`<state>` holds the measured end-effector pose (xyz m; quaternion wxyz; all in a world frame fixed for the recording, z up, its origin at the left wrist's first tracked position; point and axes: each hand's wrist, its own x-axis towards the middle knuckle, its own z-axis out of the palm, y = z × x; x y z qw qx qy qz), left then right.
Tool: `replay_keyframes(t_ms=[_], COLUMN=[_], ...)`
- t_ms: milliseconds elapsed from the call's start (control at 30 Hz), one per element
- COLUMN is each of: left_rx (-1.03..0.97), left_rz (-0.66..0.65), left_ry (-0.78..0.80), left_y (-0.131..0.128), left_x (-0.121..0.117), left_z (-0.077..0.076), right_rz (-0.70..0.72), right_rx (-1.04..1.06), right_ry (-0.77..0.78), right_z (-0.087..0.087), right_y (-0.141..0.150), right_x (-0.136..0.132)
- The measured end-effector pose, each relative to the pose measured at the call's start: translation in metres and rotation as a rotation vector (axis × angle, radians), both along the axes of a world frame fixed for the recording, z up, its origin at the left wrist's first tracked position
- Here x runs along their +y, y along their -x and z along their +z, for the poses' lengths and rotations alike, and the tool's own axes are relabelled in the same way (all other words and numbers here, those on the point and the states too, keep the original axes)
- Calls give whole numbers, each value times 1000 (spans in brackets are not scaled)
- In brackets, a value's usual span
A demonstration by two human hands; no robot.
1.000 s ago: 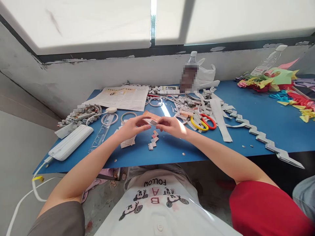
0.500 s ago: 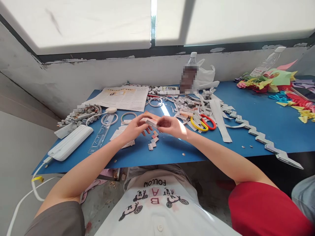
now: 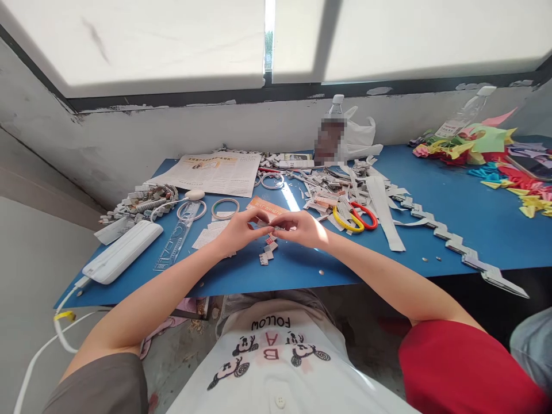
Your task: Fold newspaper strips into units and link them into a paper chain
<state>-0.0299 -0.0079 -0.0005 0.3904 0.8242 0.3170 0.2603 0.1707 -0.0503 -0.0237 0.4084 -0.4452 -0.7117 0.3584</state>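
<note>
My left hand [image 3: 245,228] and my right hand [image 3: 301,227] meet just above the table, thumbs and fingertips pinched together. Between them is a small folded paper strip [image 3: 276,228], mostly covered by the fingers. Directly below lies a short zigzag chain of folded paper [image 3: 268,251], its upper end partly hidden by my hands. Behind the fingers an orange printed paper [image 3: 264,207] rests on the table. Loose paper pieces [image 3: 207,234] lie beside my left wrist.
Yellow-and-red-handled scissors [image 3: 354,218] lie among paper scraps to the right, near a long folded-paper chain [image 3: 452,242]. A newspaper sheet [image 3: 224,178], tape rolls [image 3: 225,209], a clear stencil ruler [image 3: 176,238] and a white power strip [image 3: 123,253] occupy the left. A bottle [image 3: 332,135] stands behind.
My hands have come closer together, and their fingertips now meet. The paper strip that showed between them is mostly covered, while more of the orange paper behind shows.
</note>
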Motion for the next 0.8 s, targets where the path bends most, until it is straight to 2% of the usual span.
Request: replay_keyframes(t_ms=[167, 300, 433, 533, 600, 700, 800], left_rx=[12, 1, 48, 203, 230, 227, 201], left_rz=[47, 55, -6, -12, -49, -69, -40], left_ry=[22, 52, 81, 9, -8, -45, -68], left_y=[1, 1, 0, 1, 1, 1, -1], left_x=[3, 3, 1, -3, -5, -9, -8], left_z=[-4, -4, 2, 11, 16, 18, 14], right_rz=[-32, -111, -29, 59, 100, 102, 45], right_rx=[33, -15, -43, -76, -68, 18, 6], right_ry=[-16, -108, -195, -250, -251, -219, -251], right_z=[2, 5, 1, -4, -6, -8, -8], right_y=[1, 1, 0, 0, 2, 5, 6], right_x=[1, 2, 5, 7, 8, 7, 7])
